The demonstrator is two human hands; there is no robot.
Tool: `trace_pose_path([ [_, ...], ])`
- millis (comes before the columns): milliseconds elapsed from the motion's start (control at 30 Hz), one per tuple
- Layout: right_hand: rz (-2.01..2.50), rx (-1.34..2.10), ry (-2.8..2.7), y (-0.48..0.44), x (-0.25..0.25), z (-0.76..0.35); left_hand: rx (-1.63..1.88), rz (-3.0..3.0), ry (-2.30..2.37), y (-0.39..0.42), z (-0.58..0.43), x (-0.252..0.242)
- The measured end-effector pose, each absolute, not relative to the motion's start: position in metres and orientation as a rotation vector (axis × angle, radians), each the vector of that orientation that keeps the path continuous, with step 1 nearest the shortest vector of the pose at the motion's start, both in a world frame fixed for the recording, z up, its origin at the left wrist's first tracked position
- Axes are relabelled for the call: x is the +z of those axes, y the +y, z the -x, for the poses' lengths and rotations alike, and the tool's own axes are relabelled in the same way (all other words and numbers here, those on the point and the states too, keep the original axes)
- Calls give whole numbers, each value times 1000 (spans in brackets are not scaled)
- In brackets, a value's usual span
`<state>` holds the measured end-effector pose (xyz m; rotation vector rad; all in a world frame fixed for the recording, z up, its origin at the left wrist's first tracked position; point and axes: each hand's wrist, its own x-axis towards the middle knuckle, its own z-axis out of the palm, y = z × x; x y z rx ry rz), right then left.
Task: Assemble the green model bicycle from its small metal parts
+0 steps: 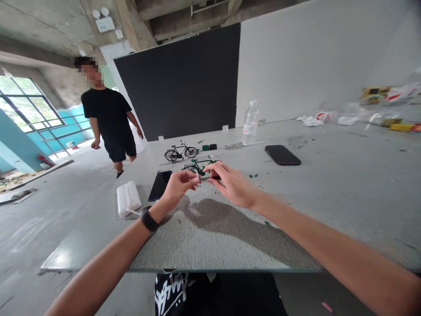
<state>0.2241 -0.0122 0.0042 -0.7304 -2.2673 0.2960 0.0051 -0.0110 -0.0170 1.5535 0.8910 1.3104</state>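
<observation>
My left hand (180, 185), with a black watch on the wrist, pinches a small silvery part (198, 179) between thumb and fingertips. Its exact kind is too small to tell. My right hand (230, 181) is just to the right, fingers curled and thumb close to the forefinger; what it grips, if anything, is hard to see. Directly behind both hands stands a green model bicycle (195, 167), partly covered by my fingers. Farther back is a black model bicycle (180, 152), upright on the table.
A phone (160, 185) and a white power bank (127, 198) lie left; another phone (283, 155) lies right. Behind are small green and black blocks (209, 147) and a water bottle (250, 123). Crumpled wrappers (325, 116) lie far right. A person (107, 118) stands beyond the table.
</observation>
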Motion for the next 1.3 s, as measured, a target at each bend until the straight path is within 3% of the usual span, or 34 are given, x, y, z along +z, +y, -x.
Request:
trace_pose_path([
  [1300, 738, 381, -2206, -11, 1, -222, 1316, -1594, 919, -11, -5, -13],
])
